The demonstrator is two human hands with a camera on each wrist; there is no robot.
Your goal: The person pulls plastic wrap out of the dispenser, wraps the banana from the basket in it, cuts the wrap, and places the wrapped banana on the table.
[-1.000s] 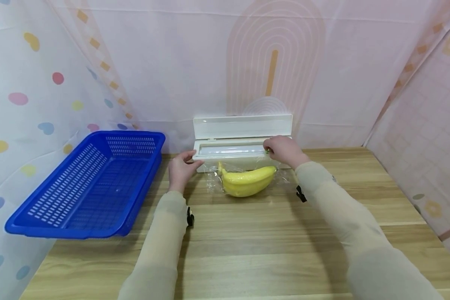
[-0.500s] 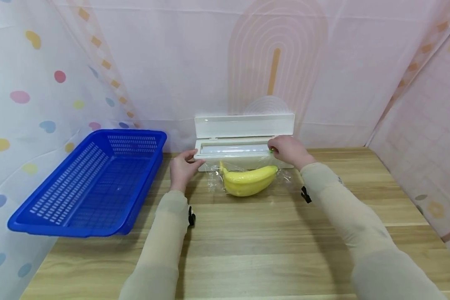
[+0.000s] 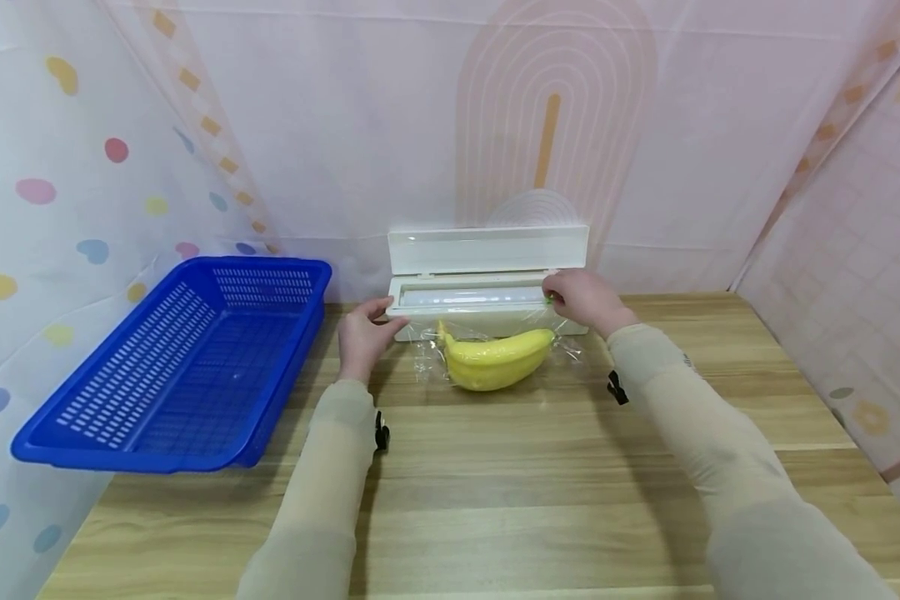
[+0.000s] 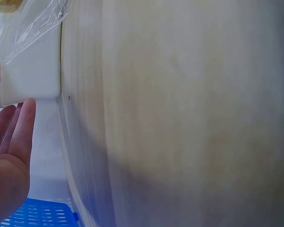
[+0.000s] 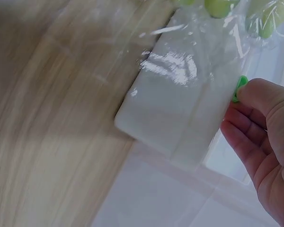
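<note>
A white cling film dispenser (image 3: 480, 321) stands at the back of the table with its lid (image 3: 487, 252) raised and a film roll (image 3: 465, 297) inside. My left hand (image 3: 362, 340) holds its left end between thumb and fingers. At the right end of the roll opening, my right hand (image 3: 587, 300) pinches a small green slide cutter (image 5: 240, 88); the fingers partly hide it. Yellow bananas (image 3: 498, 362) lie against the dispenser's front, covered by clear cling film (image 3: 424, 360) that runs up to the dispenser. In the right wrist view the film glistens over the white front.
A blue perforated basket (image 3: 270, 400) stands on the left side of the wooden table (image 3: 510, 500). Patterned cloth (image 3: 345, 125) hangs behind the dispenser and along both sides.
My right hand has slid a little to the right along the dispenser's front edge with the green slide cutter. The left hand keeps its hold, and the bananas stay in place.
</note>
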